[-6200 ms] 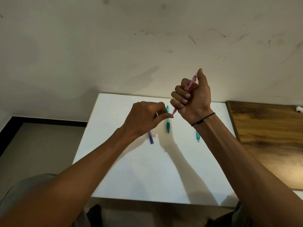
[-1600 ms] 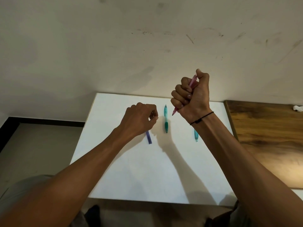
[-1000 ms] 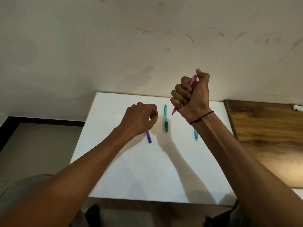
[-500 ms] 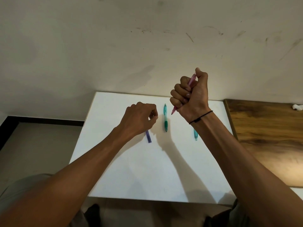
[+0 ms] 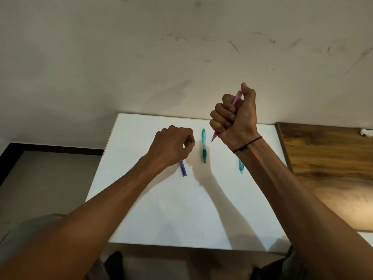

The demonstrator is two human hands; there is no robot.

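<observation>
Progress looks early: right hand [image 5: 234,120] fingers clench a translucent pink plastic pen [image 5: 236,100], left hand [image 5: 171,146] fingers curl above a purple plastic pen [image 5: 182,168], whether gripping anything I cannot tell, while a green plastic pen [image 5: 204,146] between the fists and a teal plastic pen [image 5: 240,167] below the right wrist lie untouched.

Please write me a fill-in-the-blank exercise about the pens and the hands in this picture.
The raised right hand grips a pen of translucent ____ plastic.
The green plastic pen lies on the ____ tabletop.
The curled hand above the purple plastic pen is the person's ____ one.
Missing words: pink; white; left.
</observation>
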